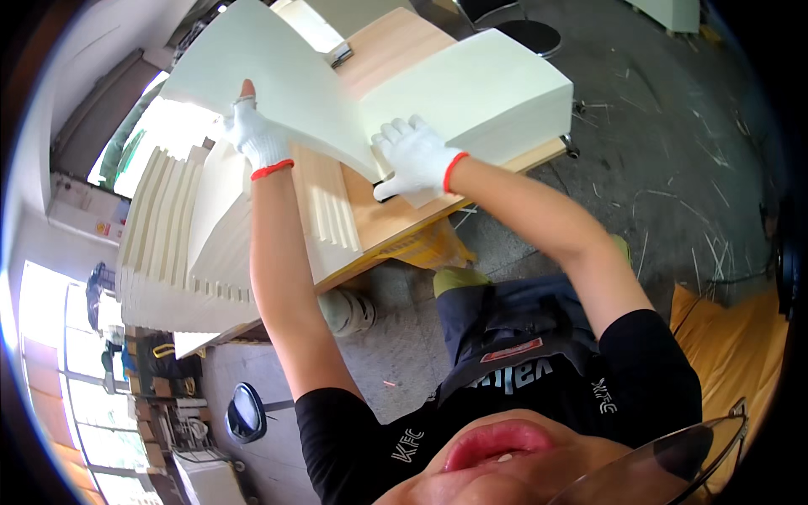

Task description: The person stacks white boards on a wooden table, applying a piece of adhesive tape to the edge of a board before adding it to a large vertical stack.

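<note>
My left hand (259,137), in a white knitted glove with a red cuff, is at the lower edge of a raised, curved pale sheet of paper (278,76). Its bare-tipped thumb lies over the sheet's face; the other fingers are mostly hidden behind it. My right hand (417,158), gloved the same way, rests with fingers apart at the near left corner of a thick stack of pale paper (480,88). The raised sheet slopes down to the left side of that stack, close to my right fingertips.
Several stepped paper stacks (181,219) stand left on the wooden table (391,215). Below its edge are a yellow bag (433,244) and a whitish round container (347,311). A dark round stool (530,38) stands beyond. Paper strips litter the floor (673,160) at right.
</note>
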`<action>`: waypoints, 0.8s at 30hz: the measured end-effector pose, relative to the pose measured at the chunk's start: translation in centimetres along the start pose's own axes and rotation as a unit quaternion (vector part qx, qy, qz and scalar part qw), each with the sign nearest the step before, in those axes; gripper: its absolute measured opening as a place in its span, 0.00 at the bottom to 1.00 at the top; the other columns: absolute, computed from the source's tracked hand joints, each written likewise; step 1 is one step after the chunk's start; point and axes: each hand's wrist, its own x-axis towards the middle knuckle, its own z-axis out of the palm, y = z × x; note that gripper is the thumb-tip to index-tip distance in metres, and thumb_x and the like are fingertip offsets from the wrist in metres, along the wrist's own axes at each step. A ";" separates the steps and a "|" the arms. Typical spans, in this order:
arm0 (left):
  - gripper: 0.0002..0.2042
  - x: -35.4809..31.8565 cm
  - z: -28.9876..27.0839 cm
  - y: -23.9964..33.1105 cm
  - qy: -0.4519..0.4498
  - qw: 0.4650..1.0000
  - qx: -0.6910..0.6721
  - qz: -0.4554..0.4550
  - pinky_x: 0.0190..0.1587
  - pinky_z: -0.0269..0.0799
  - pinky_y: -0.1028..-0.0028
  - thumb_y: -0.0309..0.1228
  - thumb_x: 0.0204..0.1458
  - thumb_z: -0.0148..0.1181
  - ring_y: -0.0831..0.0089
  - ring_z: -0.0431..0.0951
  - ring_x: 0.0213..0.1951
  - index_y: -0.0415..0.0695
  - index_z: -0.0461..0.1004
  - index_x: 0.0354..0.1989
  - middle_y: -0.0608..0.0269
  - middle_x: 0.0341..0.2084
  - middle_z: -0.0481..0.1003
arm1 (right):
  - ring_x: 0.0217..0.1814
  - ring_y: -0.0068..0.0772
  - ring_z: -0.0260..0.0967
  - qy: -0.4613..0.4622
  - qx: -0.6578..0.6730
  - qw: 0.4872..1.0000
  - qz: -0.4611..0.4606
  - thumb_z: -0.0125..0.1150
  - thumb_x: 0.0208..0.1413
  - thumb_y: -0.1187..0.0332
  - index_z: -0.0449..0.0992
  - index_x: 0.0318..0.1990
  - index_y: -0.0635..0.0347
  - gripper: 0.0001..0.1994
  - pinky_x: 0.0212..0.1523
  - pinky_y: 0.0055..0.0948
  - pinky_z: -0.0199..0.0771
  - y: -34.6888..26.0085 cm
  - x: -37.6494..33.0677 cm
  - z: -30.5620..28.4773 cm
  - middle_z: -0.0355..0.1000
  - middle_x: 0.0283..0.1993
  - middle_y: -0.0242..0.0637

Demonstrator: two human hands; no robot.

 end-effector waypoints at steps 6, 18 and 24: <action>0.15 1.3 -3.6 -0.2 0.045 0.998 -0.042 -0.022 0.40 0.77 0.65 0.26 0.54 0.63 0.63 0.77 0.38 0.31 0.73 0.47 0.53 0.40 0.76 | 0.68 0.45 0.55 0.041 -0.071 0.996 0.021 0.59 0.46 0.35 0.64 0.64 0.68 0.47 0.67 0.49 0.49 -3.4 1.0 2.2 0.64 0.61 0.47; 0.15 6.5 -4.9 -1.0 0.040 0.999 -0.001 -0.032 0.47 0.73 0.67 0.26 0.53 0.61 0.65 0.74 0.46 0.37 0.74 0.49 0.56 0.47 0.74 | 0.58 0.40 0.61 0.137 -0.096 0.986 -0.012 0.62 0.42 0.37 0.71 0.55 0.62 0.40 0.61 0.49 0.52 -2.2 1.0 4.2 0.67 0.52 0.43; 0.20 6.2 -2.4 4.4 0.003 0.998 -0.054 -0.023 0.48 0.73 0.63 0.33 0.56 0.59 0.60 0.75 0.48 0.38 0.71 0.55 0.54 0.51 0.72 | 0.67 0.50 0.57 0.180 0.032 0.983 0.020 0.61 0.44 0.35 0.63 0.64 0.65 0.48 0.67 0.54 0.49 -2.1 1.4 3.4 0.63 0.63 0.51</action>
